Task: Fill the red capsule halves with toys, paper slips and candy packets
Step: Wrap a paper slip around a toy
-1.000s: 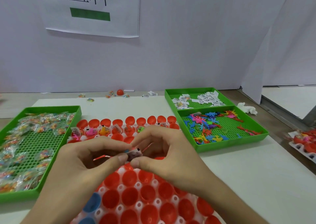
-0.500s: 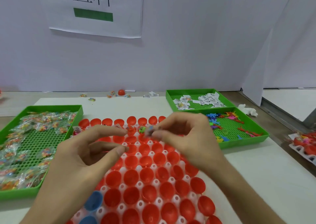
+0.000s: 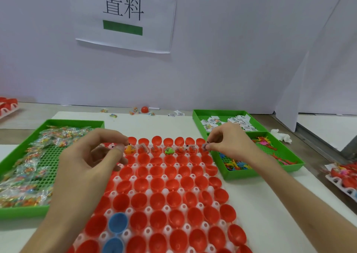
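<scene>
Red halves [image 3: 164, 194] lie in rows before you, the second-farthest row filled. Your right hand [image 3: 229, 144] pinches a small piece [image 3: 204, 146] above that row's right end, beside the toy tray [image 3: 251, 176]. Your left hand [image 3: 90, 160] hovers over the left end, fingers loosely curled, apart

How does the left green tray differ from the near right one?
The left green tray holds clear candy packets and stands alone; the near right tray holds small coloured toys and abuts the paper-slip tray. Both are green with perforated floors.
</scene>
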Tool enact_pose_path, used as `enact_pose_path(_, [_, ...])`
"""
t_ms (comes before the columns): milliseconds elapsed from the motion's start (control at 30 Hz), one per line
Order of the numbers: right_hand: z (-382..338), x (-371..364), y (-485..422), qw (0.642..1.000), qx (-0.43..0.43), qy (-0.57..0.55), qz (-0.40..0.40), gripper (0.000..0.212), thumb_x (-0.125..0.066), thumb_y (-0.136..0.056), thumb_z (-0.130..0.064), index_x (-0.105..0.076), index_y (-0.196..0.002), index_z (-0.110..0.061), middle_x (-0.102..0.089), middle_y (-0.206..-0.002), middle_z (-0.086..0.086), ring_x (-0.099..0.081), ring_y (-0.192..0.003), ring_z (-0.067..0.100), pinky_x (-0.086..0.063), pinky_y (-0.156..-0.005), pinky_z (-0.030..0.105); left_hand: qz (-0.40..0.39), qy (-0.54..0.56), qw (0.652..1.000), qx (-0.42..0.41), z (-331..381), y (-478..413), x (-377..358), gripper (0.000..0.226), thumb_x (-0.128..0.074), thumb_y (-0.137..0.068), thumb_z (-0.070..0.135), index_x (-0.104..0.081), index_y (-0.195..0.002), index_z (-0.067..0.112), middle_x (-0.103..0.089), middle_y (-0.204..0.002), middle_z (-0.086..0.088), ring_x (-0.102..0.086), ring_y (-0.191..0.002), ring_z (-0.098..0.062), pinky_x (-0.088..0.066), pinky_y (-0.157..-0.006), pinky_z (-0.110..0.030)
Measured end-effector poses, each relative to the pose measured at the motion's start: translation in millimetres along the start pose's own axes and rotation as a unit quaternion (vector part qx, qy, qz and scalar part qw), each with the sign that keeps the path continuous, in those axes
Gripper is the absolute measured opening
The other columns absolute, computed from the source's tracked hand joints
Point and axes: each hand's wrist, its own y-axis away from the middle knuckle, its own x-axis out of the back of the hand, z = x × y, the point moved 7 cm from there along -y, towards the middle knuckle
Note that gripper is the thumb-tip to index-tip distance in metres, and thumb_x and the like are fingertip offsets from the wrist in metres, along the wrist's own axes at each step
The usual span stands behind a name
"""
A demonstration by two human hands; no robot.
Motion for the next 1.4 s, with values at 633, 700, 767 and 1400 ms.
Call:
enact_pose_path(633, [-4.0,-19.2,-30.8,0.987,-0.012,0.057,-0.148,0.009,-0.086,-0.075,-0.023,-0.077,-0.075,-0.021,-0.070,-0.066,-0.014,-0.062,-0.061,-0.007,-0.045,-0.061,0.017,0.087,-0.008,0.996,0.018,-20.5,-18.8,33.6,0.039,-0.062,-0.091,0.000,-0.072,-0.078,0.035,-0.071,-0.072,0.005,-0.066,-0.059,-0.008,-0.055,-0.059,-0.034])
enact_pose_path(700, [-3.1,-17.7,-30.1,0.988,-0.007,0.057,-0.141,0.012,-0.087,-0.075,-0.025,-0.075,-0.077,-0.024,-0.070,-0.070,-0.011,-0.064,-0.063,-0.001,-0.044,-0.057,0.015,0.090,-0.006,0.996,0.017,-21.1,-20.6,37.0,0.042,-0.061,-0.091,-0.001,-0.072,-0.076,0.036,-0.071,-0.074,0.008,-0.065,-0.059,-0.005,-0.057,-0.057,-0.029])
enact_pose_path(767, [-2.5,-16.5,-28.5,0.990,-0.001,0.055,-0.130,0.013,-0.087,-0.074,-0.027,-0.075,-0.080,-0.026,-0.070,-0.074,-0.010,-0.064,-0.064,0.001,-0.042,-0.056,0.015,0.082,-0.011,0.996,0.026,-24.8,-24.9,40.9,0.044,-0.060,-0.091,-0.002,-0.072,-0.075,0.037,-0.072,-0.080,0.011,-0.066,-0.061,-0.004,-0.055,-0.059,-0.030])
enact_pose_path(1400, [81.0,31.4,-57.4,0.983,-0.119,-0.063,0.127,0.008,-0.068,-0.093,-0.018,-0.076,-0.094,-0.017,-0.073,-0.097,0.001,-0.061,-0.080,0.010,-0.050,-0.076,0.028,0.016,-0.411,0.879,0.241,-202.8,-76.2,149.0,0.044,-0.079,-0.071,0.002,-0.060,-0.074,0.042,-0.068,-0.086,-0.002,-0.064,-0.080,-0.031,-0.060,-0.071,-0.052])
